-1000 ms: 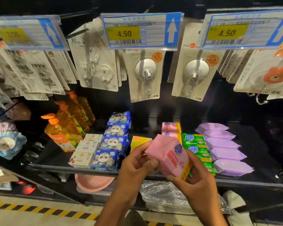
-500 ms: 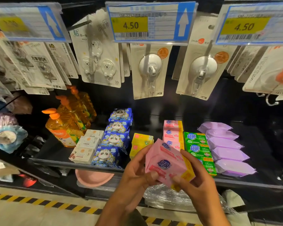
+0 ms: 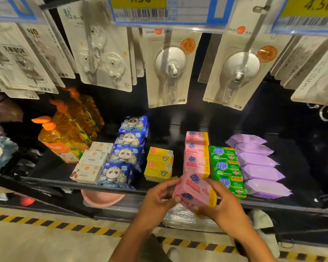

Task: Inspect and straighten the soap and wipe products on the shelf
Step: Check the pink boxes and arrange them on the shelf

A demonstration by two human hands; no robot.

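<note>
Gripping a glossy, pink, rectangular soap pack [image 3: 194, 193], left hand [image 3: 157, 202] and right hand [image 3: 225, 208] curl fingers round its ends; matching stack [image 3: 196, 154] lies at its twelve o'clock.

Bright up front, shelf [image 3: 197, 116] back dark; glare on hook packs [image 3: 169, 69]; edges bent & blurry.

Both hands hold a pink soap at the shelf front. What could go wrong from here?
1. The pink soap is tilted over the shelf edge; if the left hand or right hand releases early, it may drop.
2. Pushing it in could skew the pink row behind or nudge the green soaps.
</note>
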